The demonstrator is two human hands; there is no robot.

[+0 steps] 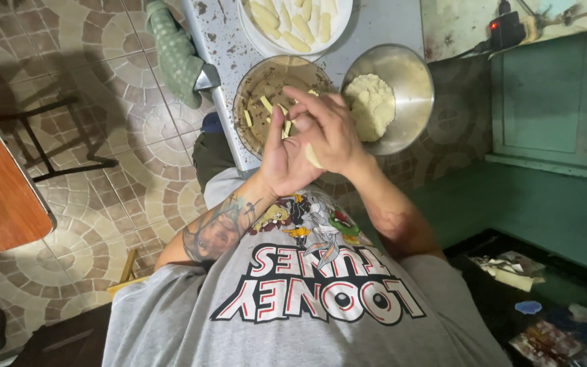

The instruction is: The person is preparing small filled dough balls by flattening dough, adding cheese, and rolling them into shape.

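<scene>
We pressed a pale lump of dough (pixel 313 158) between our left hand (pixel 285 160) and right hand (pixel 331 129), cupped together above the brown bowl (pixel 259 81)

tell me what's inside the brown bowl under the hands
A few pale dough sticks lie inside the brown bowl, on a dark crumb coating. The left hand and right hand cover its near right part.

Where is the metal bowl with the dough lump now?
In the head view, the metal bowl stands on the table's right side, beside the brown bowl, just beyond the right hand.
</scene>
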